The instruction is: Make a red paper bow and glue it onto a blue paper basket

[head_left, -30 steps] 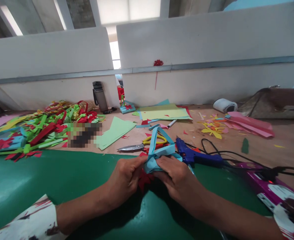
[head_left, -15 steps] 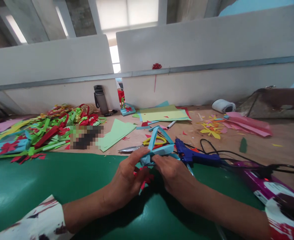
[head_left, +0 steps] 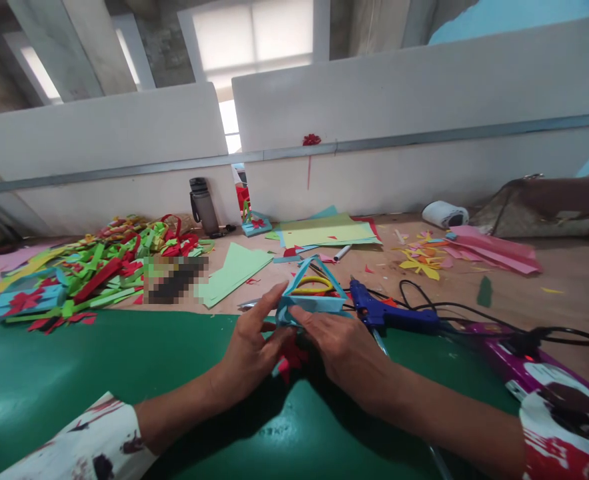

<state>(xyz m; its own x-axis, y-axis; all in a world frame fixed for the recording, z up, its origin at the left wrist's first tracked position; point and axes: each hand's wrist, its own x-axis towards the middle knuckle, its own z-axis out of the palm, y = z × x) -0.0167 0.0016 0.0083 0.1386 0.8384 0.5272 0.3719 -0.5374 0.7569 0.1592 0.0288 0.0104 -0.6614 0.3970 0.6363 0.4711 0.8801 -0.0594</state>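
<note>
A folded blue paper piece [head_left: 319, 304] with a raised triangular strip is between my hands, over the green mat [head_left: 174, 353]. My left hand [head_left: 247, 347] grips its left side, thumb and fingers pressed to the paper. From the right, my right hand [head_left: 341, 343] is closed on its near side, one finger pushing at the folds. A red paper flower [head_left: 291, 360] shows just below my fingers, partly hidden and in shadow. Yellow-handled scissors [head_left: 314, 285] lie behind the blue piece.
A blue glue gun [head_left: 394, 315] with black cables lies right of my hands, near a purple power strip [head_left: 504, 360]. Cut paper [head_left: 109, 260] is heaped at left. Green sheets [head_left: 237, 273], a bottle [head_left: 203, 208] and a bag [head_left: 549, 207] stand or lie farther back.
My right fingers have shifted slightly left on the blue paper piece, and its triangular strip has tilted and spread a little. The view has tipped slightly upward.
</note>
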